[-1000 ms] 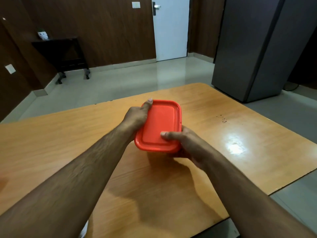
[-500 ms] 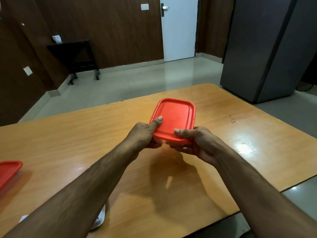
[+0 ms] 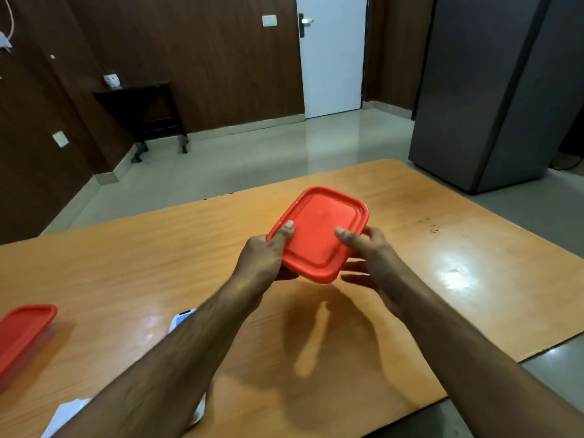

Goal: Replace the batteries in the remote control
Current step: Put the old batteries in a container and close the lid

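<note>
I hold a box with a red lid [image 3: 319,232] above the wooden table [image 3: 442,273], tilted toward me. My left hand [image 3: 265,260] grips its left edge, thumb on the lid and fingers underneath. My right hand [image 3: 368,257] holds the right edge, thumb resting on the lid, fingers spread below. The box's body is hidden under the lid and hands. A white remote control [image 3: 182,319] lies on the table, mostly covered by my left forearm; only its top end shows.
A second red-lidded box [image 3: 22,333] sits at the table's left edge. White paper or a white object [image 3: 68,414] lies near the front edge under my left arm. A grey cabinet [image 3: 493,90] stands beyond the table's right corner.
The red-lidded box has been lifted off the table and turned. My left hand slid from its far corner to the near left edge. The view shifted left, revealing the second box and remote.
</note>
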